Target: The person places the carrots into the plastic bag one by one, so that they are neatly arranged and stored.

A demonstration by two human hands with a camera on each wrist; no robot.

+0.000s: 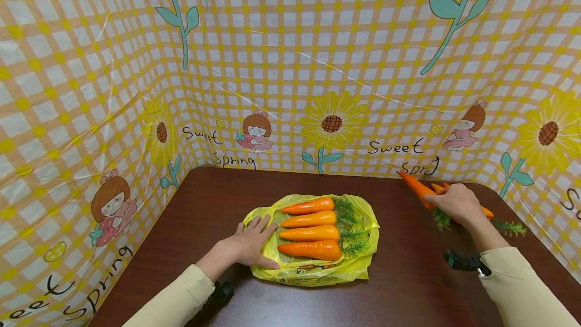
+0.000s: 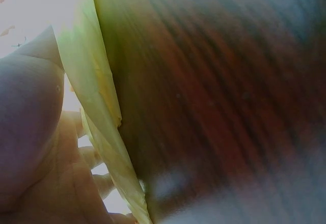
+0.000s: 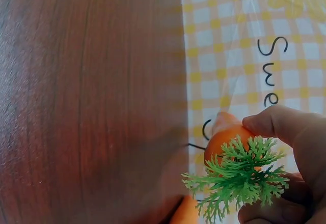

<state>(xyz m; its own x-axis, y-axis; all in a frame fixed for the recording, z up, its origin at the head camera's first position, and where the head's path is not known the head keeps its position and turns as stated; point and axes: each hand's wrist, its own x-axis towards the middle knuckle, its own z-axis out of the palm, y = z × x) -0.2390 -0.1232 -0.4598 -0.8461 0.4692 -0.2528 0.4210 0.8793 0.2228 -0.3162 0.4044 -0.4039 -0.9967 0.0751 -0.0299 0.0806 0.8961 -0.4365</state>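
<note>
Several orange carrots (image 1: 310,228) with green tops lie side by side on a yellow plastic bag (image 1: 363,261) in the middle of the brown table (image 1: 408,291). My left hand (image 1: 250,244) rests flat on the bag's left edge (image 2: 97,107), fingers spread. My right hand (image 1: 455,202) at the back right grips a carrot (image 1: 416,188) by its thick end; in the right wrist view its orange end (image 3: 224,140) and green leaves (image 3: 239,178) sit between my fingers (image 3: 280,122). Another carrot (image 1: 486,212) lies under that hand.
A yellow checked cloth with sunflowers and "Sweet Spring" lettering (image 1: 317,64) walls the table at the back and both sides. Loose green carrot leaves (image 1: 510,227) lie near the right wall. Bare tabletop shows in front of the bag.
</note>
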